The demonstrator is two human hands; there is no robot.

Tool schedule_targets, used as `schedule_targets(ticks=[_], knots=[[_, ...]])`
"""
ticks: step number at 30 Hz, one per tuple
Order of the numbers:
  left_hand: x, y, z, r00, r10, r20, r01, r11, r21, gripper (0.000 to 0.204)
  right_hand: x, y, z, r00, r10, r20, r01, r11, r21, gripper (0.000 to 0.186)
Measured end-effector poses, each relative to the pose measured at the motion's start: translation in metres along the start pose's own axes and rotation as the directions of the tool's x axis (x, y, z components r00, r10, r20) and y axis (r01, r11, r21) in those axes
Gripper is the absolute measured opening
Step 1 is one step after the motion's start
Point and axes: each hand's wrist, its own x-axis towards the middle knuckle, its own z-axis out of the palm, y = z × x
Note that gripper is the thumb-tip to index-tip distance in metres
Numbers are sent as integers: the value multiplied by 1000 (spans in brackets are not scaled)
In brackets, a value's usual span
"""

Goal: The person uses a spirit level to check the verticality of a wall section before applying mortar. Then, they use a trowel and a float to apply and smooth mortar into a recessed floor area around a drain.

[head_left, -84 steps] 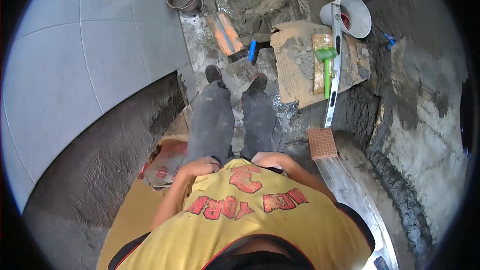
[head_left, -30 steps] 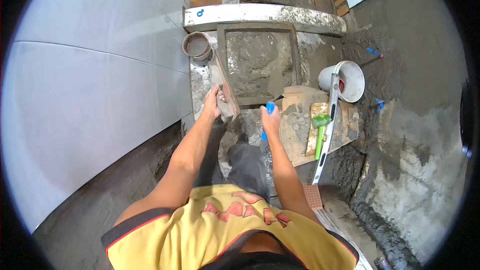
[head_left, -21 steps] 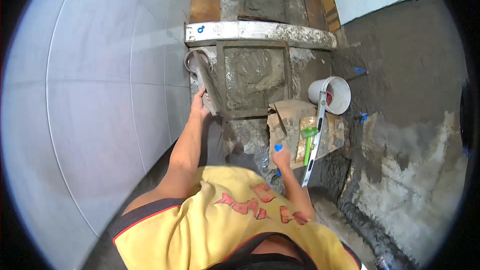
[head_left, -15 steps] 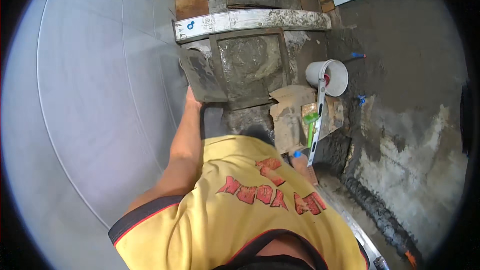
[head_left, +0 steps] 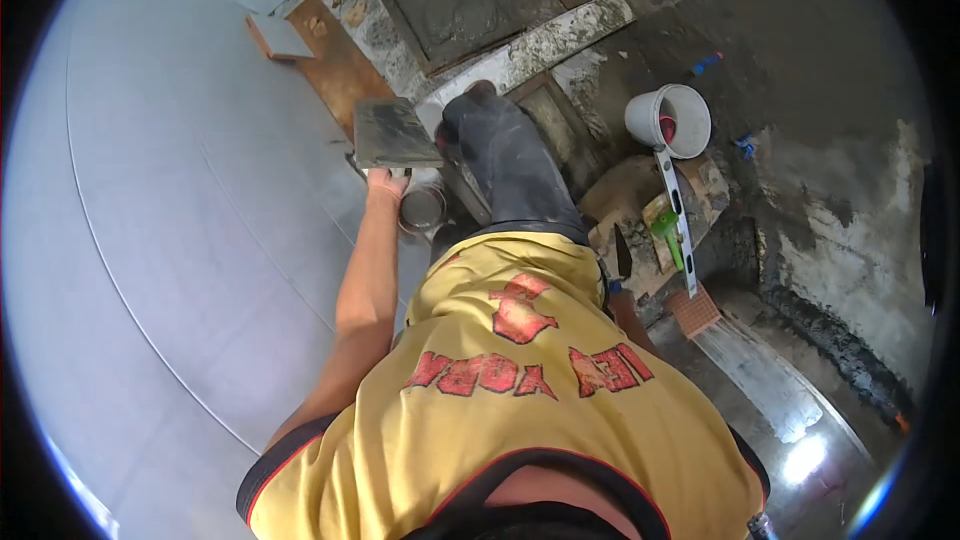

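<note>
My left hand is closed under a flat grey hawk, a square board smeared with wet mortar, held out ahead at the left. My right hand is low beside the right of my shirt and mostly hidden by it. A trowel with a dark pointed blade and a blue handle end shows there, apparently in that hand. My dark-trousered leg reaches forward between the two hands, over the near frame. Below the hawk stands a round grey container.
A mortar-filled frame lies ahead, beyond a splattered white bar. At right are a white bucket, a spirit level leaning by it, a green-handled tool and a pinkish gridded block. A pale wall rises on the left.
My view has turned and shifted. My leg has come forward over the near frame. The hawk, still in my left hand, has been raised and turned, and the trowel blade has come into sight.
</note>
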Motion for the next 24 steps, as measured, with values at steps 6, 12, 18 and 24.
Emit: schedule_targets(ticks=[6,12,18,24], knots=[[106,86,154,996,-59,61,39,961,275,38,78,-147,-56,990,6,142,-58,931,360,15],[158,162,329,981,-169,99,93,847,523,40,42,-234,-81,952,206,229,-307,683,663,10],[218,145,402,991,-112,74,51,822,567,35,-35,-273,-104,904,174,390,-425,460,780,14],[219,17,439,796,-598,-95,547,644,535,33,-96,-278,-51,861,157,485,-458,-178,871,15]])
